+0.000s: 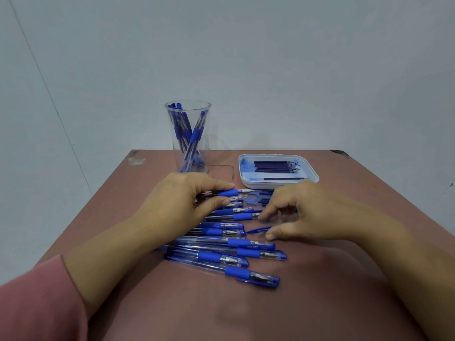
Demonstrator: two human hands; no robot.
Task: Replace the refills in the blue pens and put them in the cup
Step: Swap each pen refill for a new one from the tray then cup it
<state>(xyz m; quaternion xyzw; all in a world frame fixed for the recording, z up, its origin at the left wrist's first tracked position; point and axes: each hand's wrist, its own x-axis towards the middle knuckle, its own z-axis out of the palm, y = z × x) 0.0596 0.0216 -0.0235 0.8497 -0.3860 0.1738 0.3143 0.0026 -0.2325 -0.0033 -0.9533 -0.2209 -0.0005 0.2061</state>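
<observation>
The left hand [187, 203] pinches an uncapped pen [227, 193] while the right hand [295, 215], fingers loosely curled (empty), nears a loose cap [258, 230]; a steady barrel should help capping.

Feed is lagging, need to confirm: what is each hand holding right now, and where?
Left hand pinches an uncapped blue pen at the barrel behind its blue rubber sleeve. Right hand hovers open over the pens; no grip.
</observation>
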